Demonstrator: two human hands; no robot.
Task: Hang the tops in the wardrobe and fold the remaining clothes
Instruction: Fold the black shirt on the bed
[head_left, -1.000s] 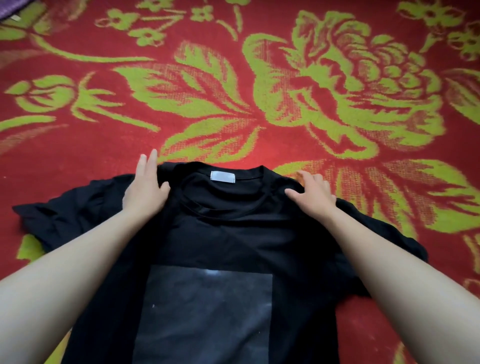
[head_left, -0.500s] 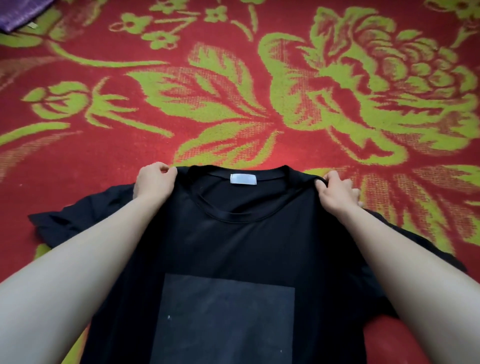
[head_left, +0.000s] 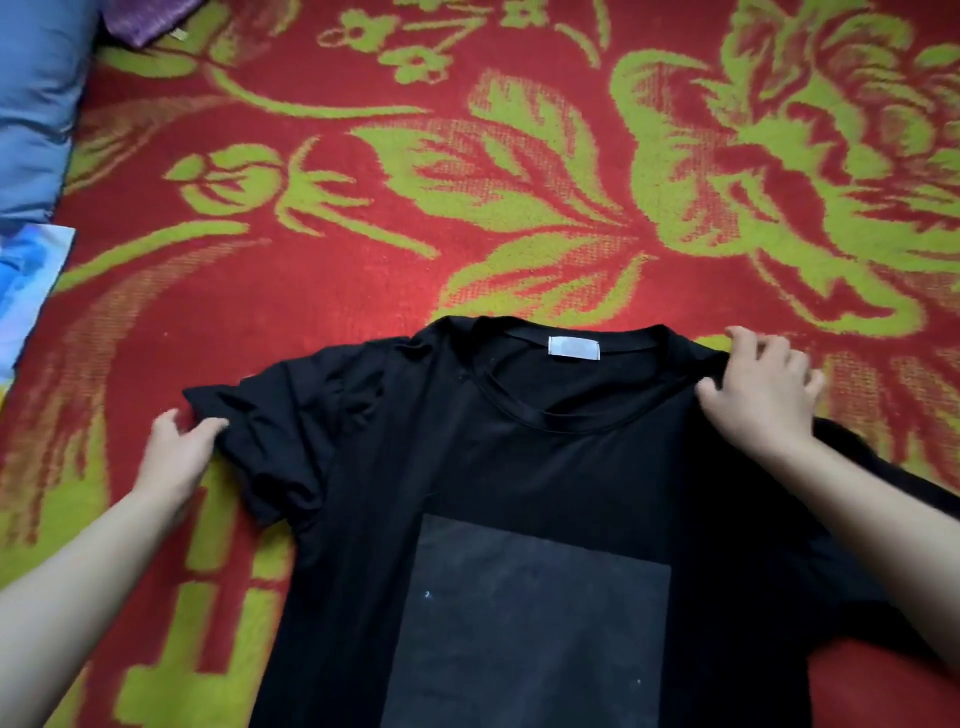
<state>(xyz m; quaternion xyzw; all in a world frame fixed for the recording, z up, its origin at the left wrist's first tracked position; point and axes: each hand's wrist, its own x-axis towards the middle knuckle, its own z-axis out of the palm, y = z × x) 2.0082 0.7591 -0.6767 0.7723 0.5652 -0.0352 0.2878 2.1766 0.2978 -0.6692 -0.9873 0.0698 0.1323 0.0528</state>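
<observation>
Evidently tight grips: left hand (head_left: 176, 452), T-shirt (head_left: 519, 467) sleeve; right hand (head_left: 763, 400), shoulder; hem off-frame

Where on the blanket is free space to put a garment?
The widest bare patch is the floral blanket beyond the black T-shirt, bordered far left by the blue cloth. Nearer it is crowded: the shirt, the left hand at its sleeve, the right hand at its shoulder.

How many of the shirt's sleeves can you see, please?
2 on the shirt: one sleeve, bunched, touches the left hand; the other sleeve lies partly hidden behind the right forearm.
</observation>
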